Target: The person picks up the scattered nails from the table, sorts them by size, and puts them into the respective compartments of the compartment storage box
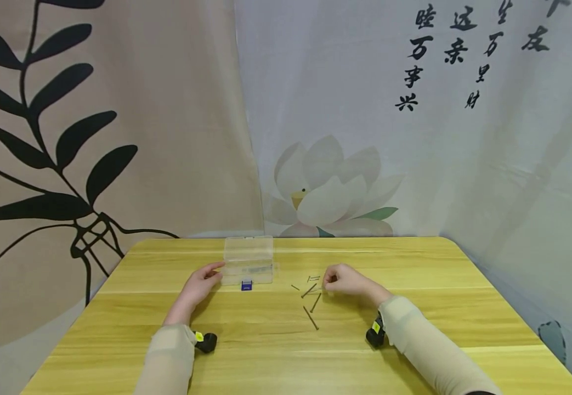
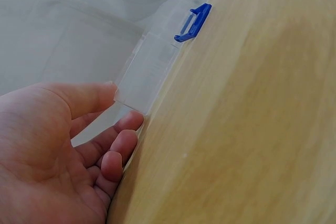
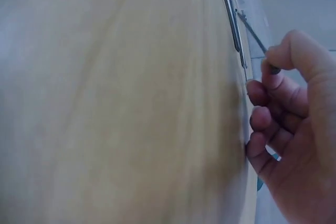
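Observation:
A clear plastic box (image 1: 232,277) with a blue latch (image 1: 246,285) sits on the table, its lid (image 1: 248,248) raised at the back. My left hand (image 1: 200,284) holds the box's left side; the thumb touches its upper corner and the fingertips its lower corner in the left wrist view. Between thumb and index finger, my right hand (image 1: 347,280) pinches a thin metal nail (image 3: 255,38), whose dark head shows at the fingertips. Just left of that hand, several loose nails (image 1: 311,318) of different lengths lie on the table.
Some thin small pieces (image 1: 261,269), hard to make out, lie inside the box. The wooden table (image 1: 266,351) ends at a printed cloth backdrop (image 1: 192,137) behind it. Black cameras (image 1: 375,332) are strapped to both wrists.

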`<state>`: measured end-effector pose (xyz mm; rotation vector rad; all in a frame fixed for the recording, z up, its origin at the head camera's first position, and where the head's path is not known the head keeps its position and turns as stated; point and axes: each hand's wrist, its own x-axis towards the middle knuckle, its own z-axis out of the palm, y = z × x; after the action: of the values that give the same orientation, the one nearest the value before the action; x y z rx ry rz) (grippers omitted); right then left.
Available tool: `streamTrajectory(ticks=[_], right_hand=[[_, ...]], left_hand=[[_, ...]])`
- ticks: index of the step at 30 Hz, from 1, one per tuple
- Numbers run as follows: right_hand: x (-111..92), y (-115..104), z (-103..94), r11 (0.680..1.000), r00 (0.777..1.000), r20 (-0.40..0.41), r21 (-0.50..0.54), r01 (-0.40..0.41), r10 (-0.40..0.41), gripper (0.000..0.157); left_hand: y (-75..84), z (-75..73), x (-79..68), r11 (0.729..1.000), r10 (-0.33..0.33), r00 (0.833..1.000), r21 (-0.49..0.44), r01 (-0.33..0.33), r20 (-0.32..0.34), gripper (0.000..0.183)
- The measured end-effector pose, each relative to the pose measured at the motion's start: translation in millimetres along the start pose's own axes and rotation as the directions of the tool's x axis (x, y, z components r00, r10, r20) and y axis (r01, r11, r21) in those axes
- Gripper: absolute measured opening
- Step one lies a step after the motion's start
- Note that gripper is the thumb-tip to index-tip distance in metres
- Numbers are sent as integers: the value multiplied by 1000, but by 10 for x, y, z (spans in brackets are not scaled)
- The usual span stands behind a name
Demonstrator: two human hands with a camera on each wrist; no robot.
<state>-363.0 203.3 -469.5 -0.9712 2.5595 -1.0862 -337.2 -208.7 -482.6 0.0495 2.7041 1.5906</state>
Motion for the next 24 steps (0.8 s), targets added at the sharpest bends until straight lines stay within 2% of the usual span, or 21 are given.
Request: streamTrajectory(ticks=[5,13,21,24], right_hand=[[35,-13,7,998,999,44,-67,21,-18,8],[59,-42,4,997,998,68,-82,-3,9,10],[52,-58,0,999,995,98,-20,-33,35,12],[45,-49,-7,999,996,77,-1,-33,33,8]], left_hand=[[-3,2,-3,1000,-1,1000,2,1,0,41],[7,-12,-6,1000,1,1000,4,-1,-6,40],[-7,-3,6,999,22,1000,41,-21,-19,39],[-6,2,3,999,18,1000,40,-18,-17,39]])
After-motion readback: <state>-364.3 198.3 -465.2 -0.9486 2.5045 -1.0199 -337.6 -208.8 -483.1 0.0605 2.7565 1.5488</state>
